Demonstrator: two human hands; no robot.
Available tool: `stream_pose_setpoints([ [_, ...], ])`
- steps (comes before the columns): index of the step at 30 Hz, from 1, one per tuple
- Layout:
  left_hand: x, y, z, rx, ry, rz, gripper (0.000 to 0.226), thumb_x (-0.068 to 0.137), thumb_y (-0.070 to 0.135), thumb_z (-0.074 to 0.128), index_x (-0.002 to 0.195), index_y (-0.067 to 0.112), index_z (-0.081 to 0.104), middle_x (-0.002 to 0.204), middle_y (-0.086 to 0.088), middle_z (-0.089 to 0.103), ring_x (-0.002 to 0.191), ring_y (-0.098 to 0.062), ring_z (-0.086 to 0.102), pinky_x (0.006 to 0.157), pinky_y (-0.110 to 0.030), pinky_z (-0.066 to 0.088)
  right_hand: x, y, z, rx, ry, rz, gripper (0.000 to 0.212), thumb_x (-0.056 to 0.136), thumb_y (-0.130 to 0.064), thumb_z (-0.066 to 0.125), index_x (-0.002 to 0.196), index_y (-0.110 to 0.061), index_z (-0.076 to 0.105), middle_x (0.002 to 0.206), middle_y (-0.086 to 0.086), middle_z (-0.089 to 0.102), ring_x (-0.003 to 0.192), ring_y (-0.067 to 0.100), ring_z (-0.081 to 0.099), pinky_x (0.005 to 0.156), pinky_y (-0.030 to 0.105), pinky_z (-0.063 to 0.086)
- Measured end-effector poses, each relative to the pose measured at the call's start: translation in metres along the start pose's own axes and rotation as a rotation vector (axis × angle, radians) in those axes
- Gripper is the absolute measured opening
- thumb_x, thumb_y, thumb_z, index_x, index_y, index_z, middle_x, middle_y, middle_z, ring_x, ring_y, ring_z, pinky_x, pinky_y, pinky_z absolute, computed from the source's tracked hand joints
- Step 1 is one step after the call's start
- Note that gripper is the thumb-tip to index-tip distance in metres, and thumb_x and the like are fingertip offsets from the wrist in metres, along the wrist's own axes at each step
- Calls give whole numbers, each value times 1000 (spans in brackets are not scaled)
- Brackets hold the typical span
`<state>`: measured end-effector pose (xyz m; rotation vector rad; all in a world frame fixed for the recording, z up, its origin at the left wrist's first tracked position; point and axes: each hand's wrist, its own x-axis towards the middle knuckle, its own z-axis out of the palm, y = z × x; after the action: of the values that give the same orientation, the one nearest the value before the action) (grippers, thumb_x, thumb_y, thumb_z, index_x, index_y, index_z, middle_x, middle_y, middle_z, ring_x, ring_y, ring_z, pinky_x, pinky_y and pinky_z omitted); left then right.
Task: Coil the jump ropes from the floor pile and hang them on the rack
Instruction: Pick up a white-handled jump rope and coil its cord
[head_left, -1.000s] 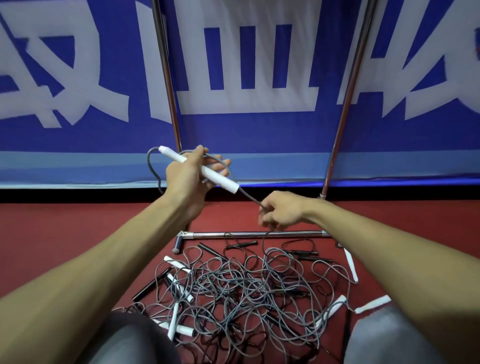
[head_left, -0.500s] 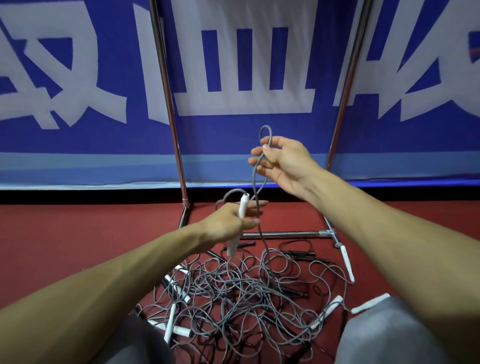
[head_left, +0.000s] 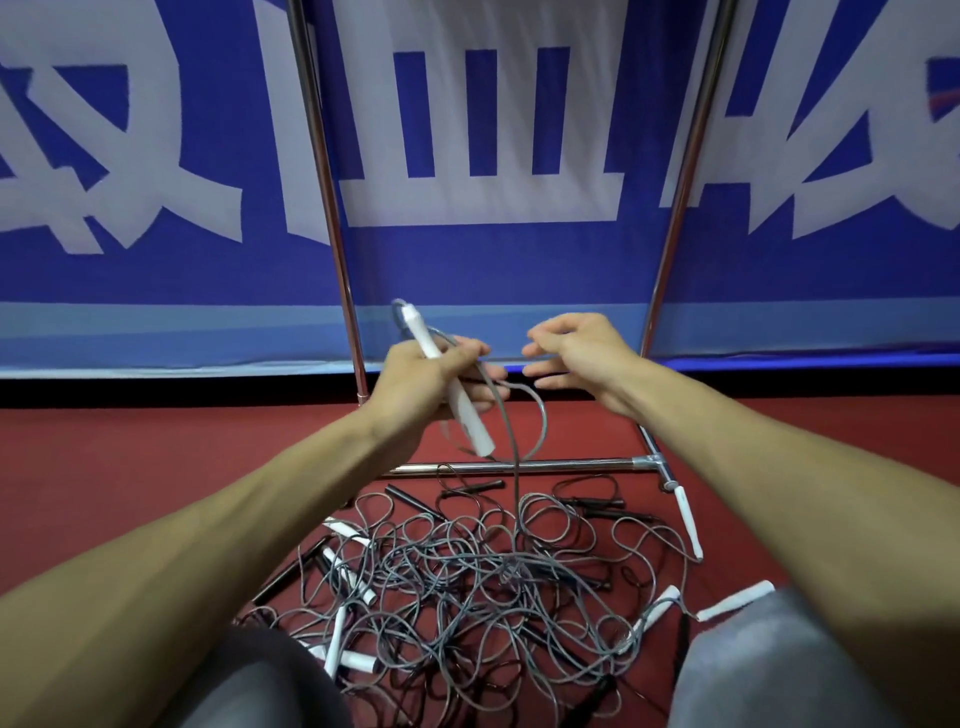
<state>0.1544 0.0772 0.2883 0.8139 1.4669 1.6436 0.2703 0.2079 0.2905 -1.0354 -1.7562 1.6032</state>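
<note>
The left fingers (head_left: 470, 352) are curled tight round a white handle (head_left: 470, 422), which the left hand (head_left: 415, 384) holds tilted, its upper end leaning away to the left and its lower end pointing down to the right. A grey cord (head_left: 543, 421) leaves the top of the handle, passes through the same grip and hangs below it in an open loop, from which one strand drops straight into the pile (head_left: 467, 577). The right fingers (head_left: 553, 328) are spread and loosely bent, the tips turned toward the left hand; the right hand (head_left: 587, 358) hovers just beside the loop, and I cannot see any cord caught between its fingers. Both forearms reach forward above the pile, a tangle of grey cords with white and black handles lying on the red floor (head_left: 130, 457), between the person's knees and the rack (head_left: 545, 466). The rack's low bar runs crosswise just behind the pile, and its two shiny posts rise behind the hands. One white handle (head_left: 688, 519) lies apart beside the rack's right foot. A blue banner (head_left: 467, 260) with big white characters covers the wall behind.
</note>
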Motion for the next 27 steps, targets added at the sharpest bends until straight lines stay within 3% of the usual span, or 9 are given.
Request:
stream_pose_setpoints([
  [3,3,11,-9,-152,81,24,11,99,12,53,100,3,59,91,-17,73,77,-28,73,68,-36,61,-1,1,9,-96,-99,16,21,98,3,40,99,-6,59,102,15,65,72,17,65,57,23,56],
  [6,7,20,-18,-290,141,24,11,99,11,51,101,4,58,96,-16,72,79,-27,74,63,-32,60,-5,4,17,-198,-298,35,45,87,17,27,101,-7,63,106,14,67,93,23,66,71,26,53],
  [8,8,23,-25,-393,168,23,9,98,11,53,97,4,58,99,-18,71,82,-29,73,64,-31,60,-8,8,21,-277,-486,75,50,83,22,33,105,-11,64,110,9,64,101,18,61,74,24,43],
  [11,9,25,-33,-536,190,38,7,96,9,57,93,2,58,101,-20,71,87,-34,73,69,-31,60,-12,12,27,-415,-675,146,31,90,6,55,108,-18,63,109,1,59,100,13,54,82,27,43],
  [14,8,24,-36,-554,200,47,7,97,9,55,96,2,57,103,-20,71,90,-34,72,73,-32,61,-11,16,32,-467,-617,157,6,95,-9,58,99,-13,60,101,4,62,89,20,62,85,34,54],
  [19,10,13,-30,-314,190,36,16,101,21,49,105,6,56,108,-12,69,96,-27,70,74,-37,61,-9,15,34,-351,-323,70,11,101,-6,42,98,-7,52,85,12,64,64,23,66,60,31,59],
  [21,9,5,-26,-126,167,-13,17,99,19,53,109,6,58,114,-12,67,101,-27,68,69,-40,61,-8,8,30,-198,-236,25,11,101,-3,40,105,-5,50,83,13,64,58,22,66,57,31,59],
  [25,5,-11,-19,266,90,-45,14,95,8,55,93,13,68,112,-16,68,98,-23,67,68,-42,61,-9,-19,17,269,-141,-112,14,101,0,40,103,-3,53,80,12,64,49,18,66,55,27,59],
  [27,2,-16,-16,392,-89,-56,19,95,7,57,106,18,68,118,-9,67,103,-18,66,70,-28,60,-10,-30,9,488,-95,-152,17,101,0,39,94,-5,53,80,12,64,51,18,67,53,25,57],
])
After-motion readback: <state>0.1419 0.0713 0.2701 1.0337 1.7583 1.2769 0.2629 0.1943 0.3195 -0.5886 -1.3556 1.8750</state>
